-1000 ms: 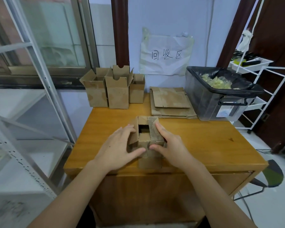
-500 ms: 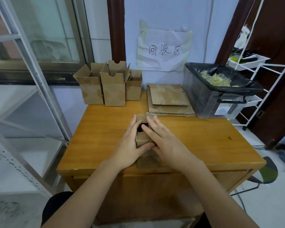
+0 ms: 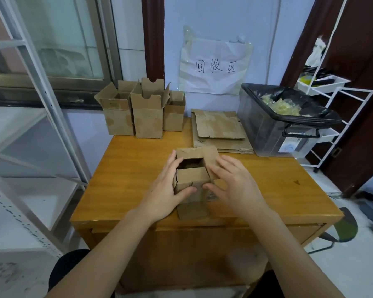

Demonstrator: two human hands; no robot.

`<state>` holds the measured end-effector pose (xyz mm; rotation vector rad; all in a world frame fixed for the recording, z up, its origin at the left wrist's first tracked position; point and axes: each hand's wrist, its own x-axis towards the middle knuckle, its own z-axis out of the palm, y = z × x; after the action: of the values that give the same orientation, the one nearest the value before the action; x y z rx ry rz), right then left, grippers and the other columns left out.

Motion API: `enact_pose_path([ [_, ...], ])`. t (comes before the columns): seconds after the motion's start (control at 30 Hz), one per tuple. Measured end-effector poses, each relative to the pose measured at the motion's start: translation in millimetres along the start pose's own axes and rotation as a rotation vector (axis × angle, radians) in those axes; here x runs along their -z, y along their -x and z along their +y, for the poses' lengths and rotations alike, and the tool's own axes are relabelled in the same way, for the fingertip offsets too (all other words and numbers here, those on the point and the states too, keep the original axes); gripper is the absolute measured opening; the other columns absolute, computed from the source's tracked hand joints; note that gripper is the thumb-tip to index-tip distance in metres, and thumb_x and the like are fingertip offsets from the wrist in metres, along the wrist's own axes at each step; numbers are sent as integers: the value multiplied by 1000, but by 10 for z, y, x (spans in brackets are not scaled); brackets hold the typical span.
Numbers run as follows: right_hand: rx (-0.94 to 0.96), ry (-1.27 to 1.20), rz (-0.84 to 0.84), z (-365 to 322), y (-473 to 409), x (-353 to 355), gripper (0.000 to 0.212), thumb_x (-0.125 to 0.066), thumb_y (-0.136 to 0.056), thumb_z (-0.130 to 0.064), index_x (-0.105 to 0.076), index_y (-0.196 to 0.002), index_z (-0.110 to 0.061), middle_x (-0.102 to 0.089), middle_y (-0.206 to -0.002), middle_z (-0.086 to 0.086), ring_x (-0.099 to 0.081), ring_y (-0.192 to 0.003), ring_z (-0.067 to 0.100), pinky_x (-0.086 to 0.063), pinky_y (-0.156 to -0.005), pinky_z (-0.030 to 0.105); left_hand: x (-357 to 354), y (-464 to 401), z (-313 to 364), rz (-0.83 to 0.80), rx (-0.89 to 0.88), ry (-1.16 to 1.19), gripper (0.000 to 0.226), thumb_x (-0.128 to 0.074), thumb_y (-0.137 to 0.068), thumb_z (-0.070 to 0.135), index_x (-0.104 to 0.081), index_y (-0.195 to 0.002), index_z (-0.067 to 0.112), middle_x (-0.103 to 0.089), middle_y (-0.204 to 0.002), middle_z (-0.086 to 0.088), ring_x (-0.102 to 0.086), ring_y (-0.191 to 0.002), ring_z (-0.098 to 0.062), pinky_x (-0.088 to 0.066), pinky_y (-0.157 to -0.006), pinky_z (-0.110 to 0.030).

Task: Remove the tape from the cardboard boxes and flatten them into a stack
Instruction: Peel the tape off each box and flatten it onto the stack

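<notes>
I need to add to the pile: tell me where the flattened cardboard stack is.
In the head view, the stack of flattened brown cardboard lies at the back of the wooden table, right of centre, between the three upright open cardboard boxes and the black-lined plastic bin.

Open boxes (image 3: 138, 112) left of flattened stack (image 3: 220, 132).

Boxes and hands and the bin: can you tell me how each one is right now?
Box in hands: upright, top flaps open.
Left hand: grips the box's left side.
Right hand: fingers straight against the right flap.
Three back boxes: upright, tops open.
Flattened stack: lying flat.
Bin: lidless, lined, holding crumpled tape.
</notes>
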<state>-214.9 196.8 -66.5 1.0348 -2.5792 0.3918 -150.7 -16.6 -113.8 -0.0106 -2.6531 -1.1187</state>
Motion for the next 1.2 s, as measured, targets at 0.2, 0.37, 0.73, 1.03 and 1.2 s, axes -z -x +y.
enact_pose_path([
  [0.2,-149,-234,-62,-99,131,-110,59,-50,-103,-43,-35,-158,-26,-42,-158,-5,-26,-148,7,-35,-119,36,-76,6,-10,39,13,47,109,-79,-82,60,-9,-163,39,14,-168,30,-6,-158,-5,-24,-127,-48],
  [0.37,-239,-121,-39,-305,74,-80,99,-39,-80,-90,-38,-156,-27,-43,-141,-7,-36,-128,10,-43,-105,32,-42,29,55,45,-23,-141,116,-74,-81,67,-4,-165,28,17,-171,18,15,-154,0,-3,-130,-39],
  [0.73,-278,-204,-94,-461,33,-187,103,-47,-83,-78,-14,-162,-21,-20,-168,-2,-10,-156,19,-16,-127,44,198,399,-56,67,-165,-543,101,-61,-84,74,-13,-164,34,-5,-172,3,14,-159,-16,1,-127,-45],
  [1.03,-152,-417,-222,-415,0,-161,67,-46,-104,-34,-14,-163,-34,6,-170,-16,-6,-156,9,-27,-125,40,325,446,100,25,-314,-671,86,-52,-91,68,-28,-162,26,-31,-162,6,-7,-158,-13,9,-129,-37],
  [1.2,-167,-460,-282,-361,62,-203,70,-43,-107,-34,0,-163,-35,19,-166,-24,-49,-127,5,-44,-108,24,539,224,123,-104,-424,-712,78,-53,-95,66,-29,-160,29,-37,-164,9,-19,-155,-7,10,-124,-28],
])
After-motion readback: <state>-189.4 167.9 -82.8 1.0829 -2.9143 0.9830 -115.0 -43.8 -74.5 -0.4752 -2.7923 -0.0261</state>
